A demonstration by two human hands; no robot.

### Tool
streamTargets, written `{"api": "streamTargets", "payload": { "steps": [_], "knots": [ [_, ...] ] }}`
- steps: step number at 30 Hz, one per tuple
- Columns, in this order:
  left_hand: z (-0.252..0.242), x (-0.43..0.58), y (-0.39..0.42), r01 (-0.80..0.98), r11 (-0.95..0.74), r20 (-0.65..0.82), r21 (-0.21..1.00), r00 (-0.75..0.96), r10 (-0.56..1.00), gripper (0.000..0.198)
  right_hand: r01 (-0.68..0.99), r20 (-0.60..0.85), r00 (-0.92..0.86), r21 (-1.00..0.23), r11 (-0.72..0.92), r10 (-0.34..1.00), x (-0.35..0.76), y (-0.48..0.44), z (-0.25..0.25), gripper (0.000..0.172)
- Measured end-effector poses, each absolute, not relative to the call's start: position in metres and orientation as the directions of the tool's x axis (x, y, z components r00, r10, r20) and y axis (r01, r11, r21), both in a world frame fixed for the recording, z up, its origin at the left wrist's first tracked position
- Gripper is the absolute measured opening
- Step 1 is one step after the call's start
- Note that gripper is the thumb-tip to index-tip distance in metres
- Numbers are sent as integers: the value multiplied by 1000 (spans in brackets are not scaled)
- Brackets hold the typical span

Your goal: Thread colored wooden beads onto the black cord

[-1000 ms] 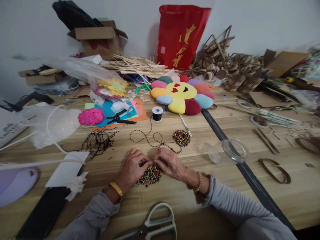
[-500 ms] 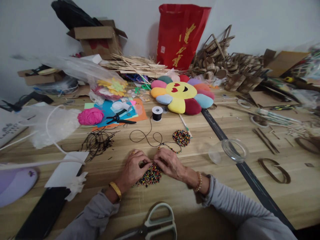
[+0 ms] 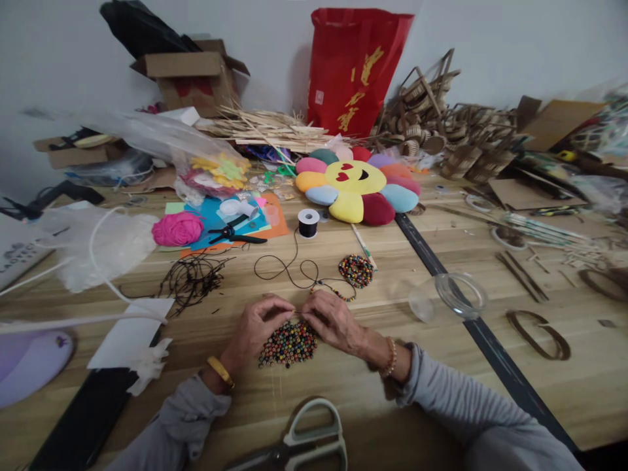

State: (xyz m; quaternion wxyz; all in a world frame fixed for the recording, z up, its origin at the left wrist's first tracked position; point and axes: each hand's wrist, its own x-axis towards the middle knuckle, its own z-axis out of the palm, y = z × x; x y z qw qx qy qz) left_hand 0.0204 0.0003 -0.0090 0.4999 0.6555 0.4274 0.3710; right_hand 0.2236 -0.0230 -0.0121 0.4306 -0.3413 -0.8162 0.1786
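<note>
Just beyond a heap of small, round, many-coloured beads (image 3: pixel 289 345), the bare left hand (image 3: pixel 255 327) and right hand (image 3: pixel 336 320) face each other, their fingertips nearly meeting over the pale wood-grain tabletop (image 3: pixel 373 418). Taking that meeting point as the centre of the dial, with twelve o'clock away from the person, the heap lies between six and seven, its far edge tucked close under both thumbs; its longer axis runs roughly from eight to two. Neither hand is plainly nearer: the left borders the heap's upper left edge, the right its upper right corner. The right hand's fingers are folded together on a thin dark strand (image 3: pixel 297 312) that shows in the narrow gap; the left's thumb and forefinger come together at its other side, but whether they grip it is too small to tell. Past the right hand's knuckles, around one to two o'clock, a short line of threaded multicoloured beads (image 3: pixel 349 297) curves near a round coil of strung beads (image 3: pixel 356 270). Toward twelve stands a white-flanged spool of black cord (image 3: pixel 308 226), its loose loops trailing back toward the hands. Well apart, near six, lie pale-handled scissors (image 3: pixel 314 434).
</note>
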Motion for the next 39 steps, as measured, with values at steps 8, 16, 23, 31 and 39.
{"api": "streamTargets", "payload": {
  "steps": [8, 16, 23, 31, 39],
  "knots": [
    [-9, 20, 0, 150, -94, 36, 984, 350, 936, 9, 410, 565, -401, -593, 693, 721, 224, -23, -12, 13],
    [-7, 21, 0, 135, -73, 19, 988, 365, 931, 9, 410, 562, -405, -594, 692, 722, 224, -23, -13, 12],
    [-9, 21, 0, 111, -105, 56, 988, 374, 926, 12, 404, 540, -422, -607, 684, 728, 225, -24, -12, 12],
    [-5, 22, 1, 86, -164, 116, 983, 401, 909, 10, 402, 544, -427, -601, 690, 722, 225, -23, -13, 11],
    [-4, 22, 0, 86, -118, 71, 989, 421, 904, 8, 375, 551, -446, -601, 706, 706, 225, -23, -14, 10]
  ]
}}
